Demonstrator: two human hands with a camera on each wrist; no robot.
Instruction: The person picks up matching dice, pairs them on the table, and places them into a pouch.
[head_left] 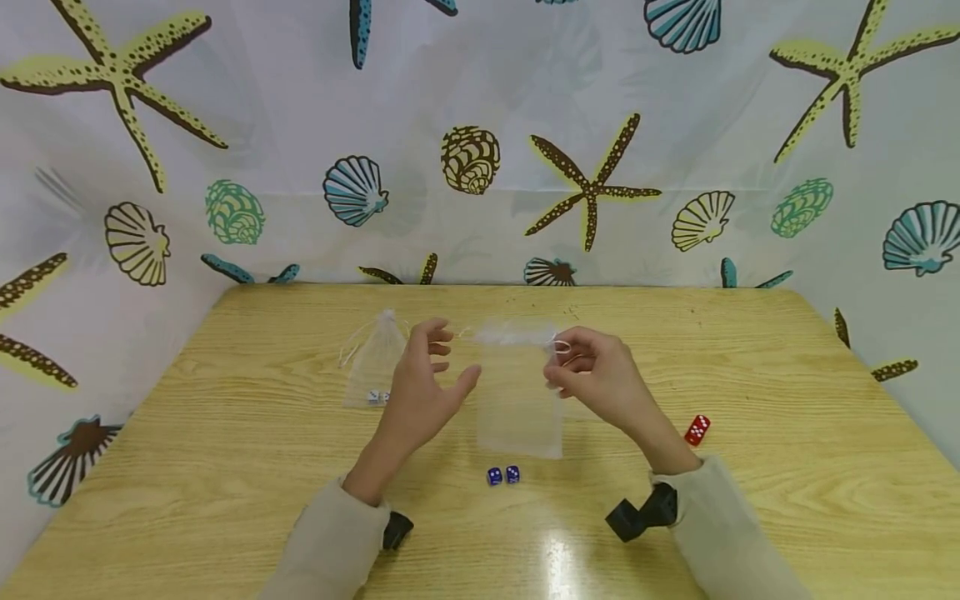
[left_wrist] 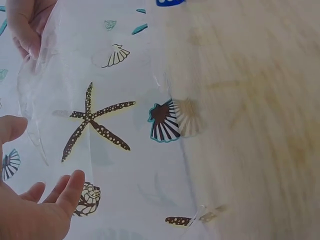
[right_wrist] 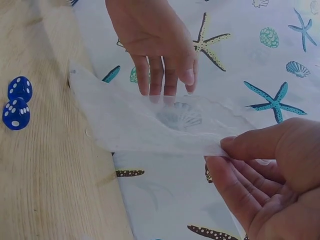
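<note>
A sheer white drawstring pouch [head_left: 520, 400] hangs over the table's middle. My right hand [head_left: 603, 375] pinches its upper right corner between thumb and fingers, as the right wrist view shows closely at the pouch edge [right_wrist: 150, 135]. To the pouch's left, my left hand [head_left: 427, 383] is held up with fingers spread and slightly bent, nothing between them. Two blue dice [head_left: 503, 475] lie side by side on the wood below the pouch. Behind the left hand lies a second sheer pouch [head_left: 375, 362], with white dice [head_left: 373, 397] inside and its neck gathered.
Red dice [head_left: 697, 430] lie together near my right forearm. The wooden table [head_left: 787, 358] ends at a white cloth backdrop [head_left: 420, 225] printed with shells and starfish. Dark straps [head_left: 641, 512] sit at both wrists.
</note>
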